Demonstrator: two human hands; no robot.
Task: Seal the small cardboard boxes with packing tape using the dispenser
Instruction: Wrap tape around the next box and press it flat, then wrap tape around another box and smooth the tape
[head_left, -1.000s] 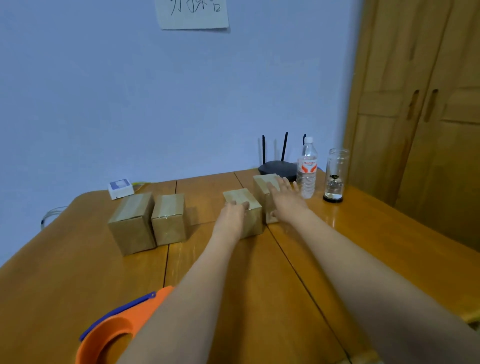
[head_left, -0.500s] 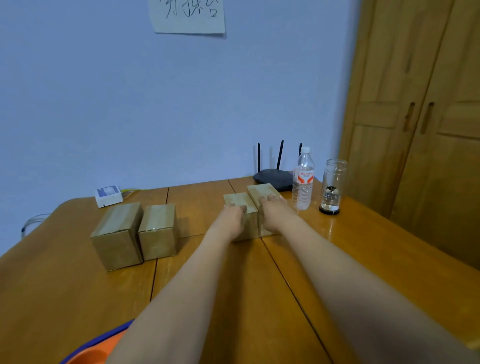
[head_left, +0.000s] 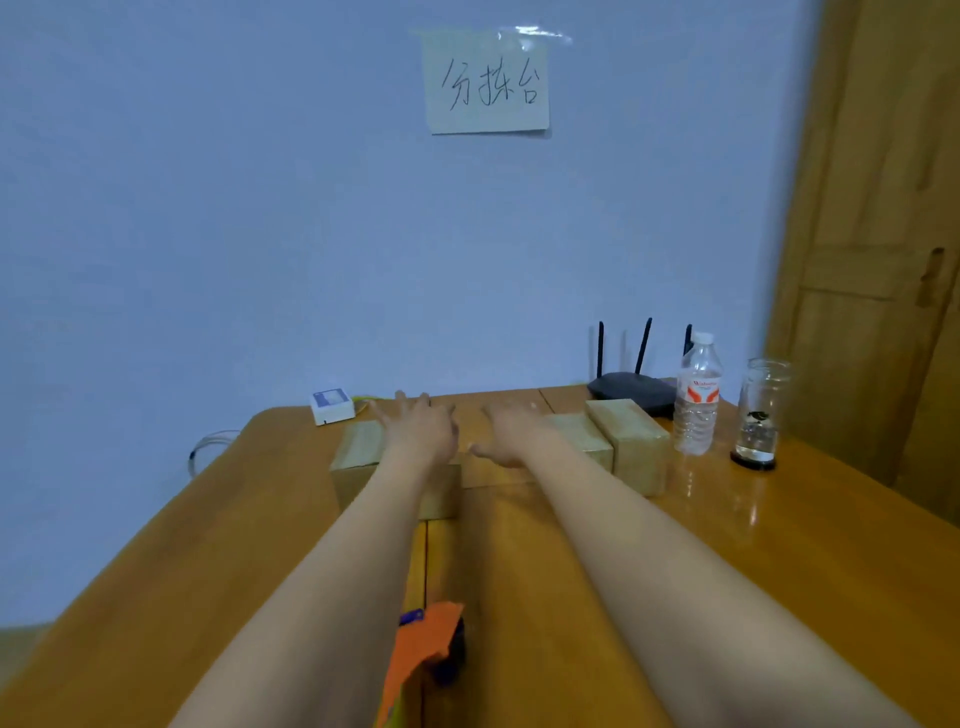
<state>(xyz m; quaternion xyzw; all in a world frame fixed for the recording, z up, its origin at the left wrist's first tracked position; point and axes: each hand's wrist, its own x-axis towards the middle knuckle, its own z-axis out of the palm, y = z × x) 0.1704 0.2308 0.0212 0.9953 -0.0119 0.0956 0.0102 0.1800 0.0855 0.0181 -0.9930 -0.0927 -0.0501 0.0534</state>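
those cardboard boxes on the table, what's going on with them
A person is reaching over a wooden table with both bare hands open. The left hand is over the left pair of boxes; the right hand is beside the right pair of boxes, holding nothing. The orange tape dispenser lies untouched near the table's front edge, so no taping is happening now. A water bottle, glass jar and router stand behind.

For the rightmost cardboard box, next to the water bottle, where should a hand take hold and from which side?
Probably from above, fingers pinching the near and far faces of the rightmost cardboard box. Its left face sits against the neighbouring box and the water bottle stands close on its right, so the sides offer little room. The top is flat and uncovered.
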